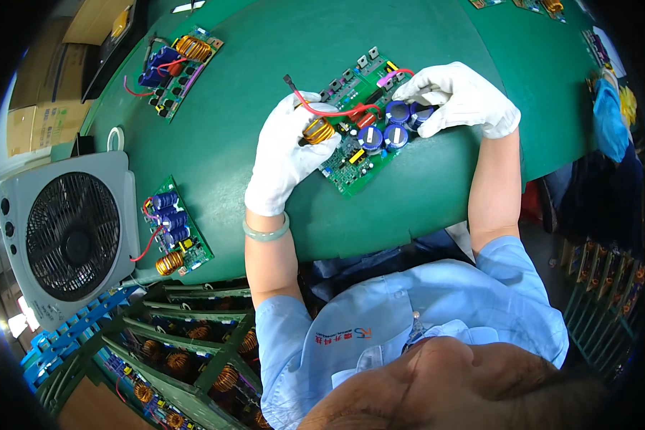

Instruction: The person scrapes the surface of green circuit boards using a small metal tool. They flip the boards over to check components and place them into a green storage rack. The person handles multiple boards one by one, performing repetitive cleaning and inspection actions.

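A green circuit board [351, 178] is tilted over the table between my two white-gloved hands. My left hand [283, 147] closes on its left side, thumb and fingers around a copper-wound coil [318, 130]. At the board's right end, my right hand [457, 99] grips beside the blue capacitors [395, 135], its fingers and thumb curled over the outermost capacitor. A red wire [330, 113] arches over the board, and its dark-tipped end sticks up past my left fingers. Small red parts [365, 119] sit near the middle. My gloves cover the board's side edges.
Two similar boards lie at left, one farther away [183, 75] and one nearer [178, 228], on the green table [265, 43]. A grey box fan [72, 229] stands at far left. Green racks of boards [186, 322] are below left; another person's blue sleeve [609, 122] shows at right.
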`<state>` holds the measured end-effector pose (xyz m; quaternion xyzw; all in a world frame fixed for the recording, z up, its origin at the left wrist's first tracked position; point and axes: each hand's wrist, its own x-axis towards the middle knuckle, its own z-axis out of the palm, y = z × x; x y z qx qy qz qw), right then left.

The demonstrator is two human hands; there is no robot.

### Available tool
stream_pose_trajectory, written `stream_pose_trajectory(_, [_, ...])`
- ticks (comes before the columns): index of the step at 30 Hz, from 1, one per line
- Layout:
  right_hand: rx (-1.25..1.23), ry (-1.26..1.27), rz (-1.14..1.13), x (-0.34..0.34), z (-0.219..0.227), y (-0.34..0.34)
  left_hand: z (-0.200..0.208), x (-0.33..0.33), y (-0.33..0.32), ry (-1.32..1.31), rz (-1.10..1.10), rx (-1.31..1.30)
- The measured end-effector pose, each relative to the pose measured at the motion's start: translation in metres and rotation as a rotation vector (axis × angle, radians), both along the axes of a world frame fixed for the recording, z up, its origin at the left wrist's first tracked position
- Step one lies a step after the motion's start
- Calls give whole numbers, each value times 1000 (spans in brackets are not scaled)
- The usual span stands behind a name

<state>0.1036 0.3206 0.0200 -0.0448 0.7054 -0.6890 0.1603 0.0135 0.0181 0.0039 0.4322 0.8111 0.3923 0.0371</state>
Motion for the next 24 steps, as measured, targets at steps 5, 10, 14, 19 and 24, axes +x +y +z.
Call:
stream_pose_trajectory(5, [-264,272,-115,-6,3,6,-3,8,-3,-842,6,302])
stream_pose_trajectory(10, [-181,165,-371,-20,-5,-1,-21,-3,-8,-1384,237,478])
stream_pose_trajectory(14, [-276,56,-487,-20,-18,-16,-42,-5,-22,-1670,123,863])
stream_pose_trajectory(19, [-137,240,-566,-37,-47,-15,-34,-3,-11,-1524,399,734])
stream_pose_trajectory(24, [-345,-4,-564,-28,-24,-22,-38,-4,-14,-1556,349,738])
